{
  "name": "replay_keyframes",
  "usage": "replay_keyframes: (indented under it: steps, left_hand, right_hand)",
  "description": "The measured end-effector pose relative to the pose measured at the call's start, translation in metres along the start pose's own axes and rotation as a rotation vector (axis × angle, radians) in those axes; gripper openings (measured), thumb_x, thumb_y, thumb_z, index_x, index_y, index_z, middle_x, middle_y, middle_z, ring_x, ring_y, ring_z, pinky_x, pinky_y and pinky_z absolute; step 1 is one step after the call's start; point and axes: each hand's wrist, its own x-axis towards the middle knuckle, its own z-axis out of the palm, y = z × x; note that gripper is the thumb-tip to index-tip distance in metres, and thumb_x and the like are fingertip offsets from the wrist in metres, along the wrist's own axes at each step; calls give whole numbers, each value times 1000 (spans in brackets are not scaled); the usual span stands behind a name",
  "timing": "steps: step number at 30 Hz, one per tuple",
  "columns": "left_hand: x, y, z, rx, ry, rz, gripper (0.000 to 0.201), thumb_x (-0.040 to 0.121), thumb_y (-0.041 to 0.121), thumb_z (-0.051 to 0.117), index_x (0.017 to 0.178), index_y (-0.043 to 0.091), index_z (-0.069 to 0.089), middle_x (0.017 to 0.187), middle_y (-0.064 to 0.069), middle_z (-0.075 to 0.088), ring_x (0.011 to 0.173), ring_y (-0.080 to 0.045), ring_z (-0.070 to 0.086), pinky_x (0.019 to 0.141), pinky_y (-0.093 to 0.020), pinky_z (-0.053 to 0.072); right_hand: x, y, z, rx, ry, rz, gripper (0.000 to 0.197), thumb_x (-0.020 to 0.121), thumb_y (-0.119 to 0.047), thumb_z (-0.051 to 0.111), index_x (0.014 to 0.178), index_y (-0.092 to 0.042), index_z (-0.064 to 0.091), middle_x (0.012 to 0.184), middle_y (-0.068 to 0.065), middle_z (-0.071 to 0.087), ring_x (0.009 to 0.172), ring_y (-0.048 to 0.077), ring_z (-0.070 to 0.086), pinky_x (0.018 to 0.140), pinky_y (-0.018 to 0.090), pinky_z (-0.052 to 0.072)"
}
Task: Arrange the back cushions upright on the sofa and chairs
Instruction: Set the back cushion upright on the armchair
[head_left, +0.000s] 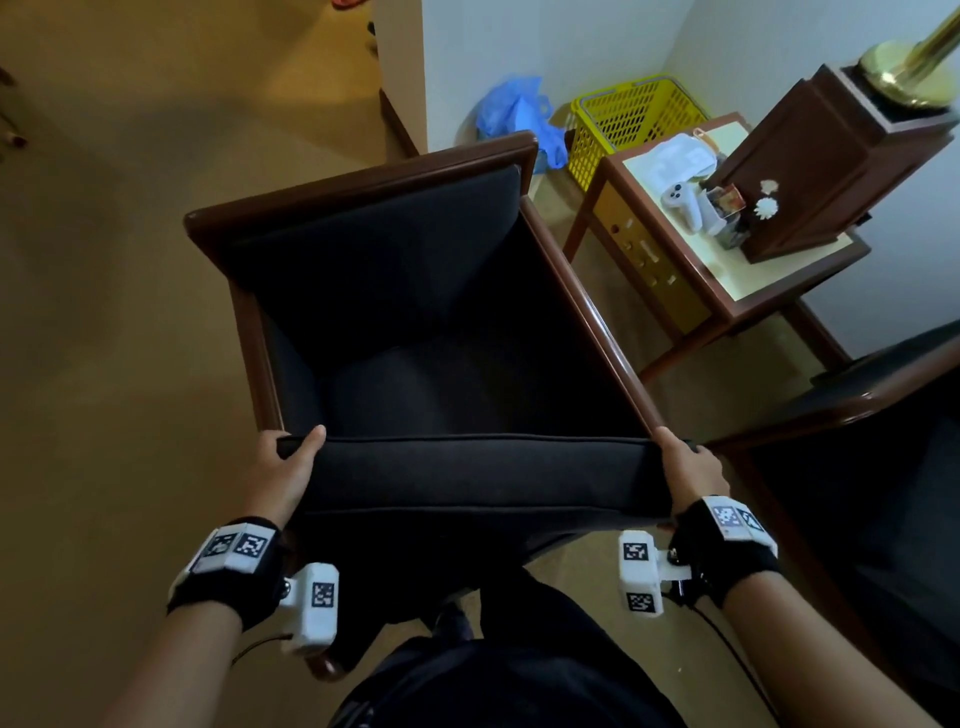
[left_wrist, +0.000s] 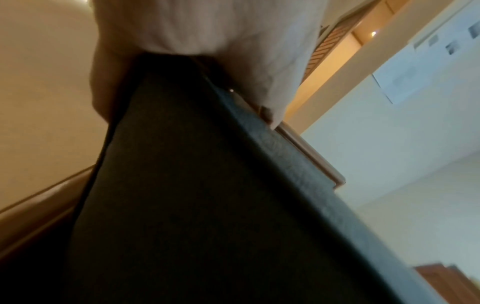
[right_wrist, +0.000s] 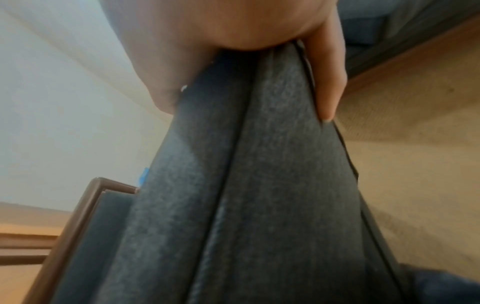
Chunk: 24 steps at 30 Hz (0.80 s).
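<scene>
Left hand and right hand clamp the cushion ends at six o'clock; seemingly soft, bulky, light.

No legible text, labels or numbers anywhere.

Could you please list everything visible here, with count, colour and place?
cushion: one, dark, held at the armchair's front
armchair: one, dark upholstery in a brown wood frame, centre
side table: one, brown with a pale top, right of the armchair
basket: one, yellow, in the corner
plastic bag: one, blue, beside the basket
controller: one, white, on the side table
left hand: grips the cushion's left end
right hand: grips the cushion's right end
</scene>
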Motion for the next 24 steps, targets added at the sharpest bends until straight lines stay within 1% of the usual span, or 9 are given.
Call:
replay_keyframes:
  steps: [2,4,7,11,15,17,19,21,24]
  left_hand:
    - [6,9,-1,-46,-3,-59,43,91,44,64,111,10,46,104,-10,52,100,-32,53,88,-43,43]
    - [8,14,0,-110,44,-106,41,91,38,65,111,9,44,103,-11,51,94,-31,53,86,-44,44]
    - [3,14,5,-197,96,-162,37,91,32,63,109,8,42,92,-8,48,80,-25,51,74,-41,41]
    - [4,28,-3,-301,211,-114,41,82,37,68,103,9,47,89,-8,51,87,-30,56,65,-39,44]
    - [24,62,-26,-394,302,-26,40,61,55,68,81,32,42,89,-3,53,90,-30,58,88,-53,49]
    - [41,78,-37,-404,362,-11,40,57,58,68,78,35,45,89,-2,56,96,-33,62,95,-59,49]
    - [54,96,-43,-430,403,-9,42,55,58,67,81,31,48,88,0,56,99,-34,62,97,-57,48]
    - [67,110,-42,-469,428,1,43,53,56,65,82,28,51,86,2,56,93,-27,59,94,-51,47]
    - [91,116,-38,-538,435,-17,28,52,53,65,71,39,51,84,3,57,92,-27,61,93,-52,47]
  right_hand:
    - [4,-11,0,70,-10,14,58,77,-48,64,124,-16,57,95,8,52,90,31,53,93,44,49]
    - [7,-23,2,98,-11,1,47,81,-38,66,121,-14,58,93,7,52,86,28,52,85,38,45]
    - [13,-42,2,78,-14,-41,43,78,-36,67,117,-18,61,94,6,59,79,23,54,84,38,48]
    - [18,-90,2,55,-40,-143,38,79,-37,68,113,-21,63,103,7,63,87,25,59,89,39,50]
    - [20,-147,12,100,-83,-215,34,67,-44,68,98,-28,64,102,5,65,94,27,62,92,47,52]
    - [22,-172,23,124,-102,-262,30,66,-44,66,92,-28,64,99,4,65,94,27,63,93,48,52]
    - [26,-196,39,152,-111,-318,31,68,-41,65,95,-26,66,97,4,65,95,27,62,94,46,52]
    - [31,-216,57,179,-125,-360,32,69,-39,64,98,-25,67,95,2,65,95,27,62,91,42,53]
    - [42,-243,84,165,-164,-424,33,73,-40,61,103,-27,66,97,3,65,93,26,62,85,40,51]
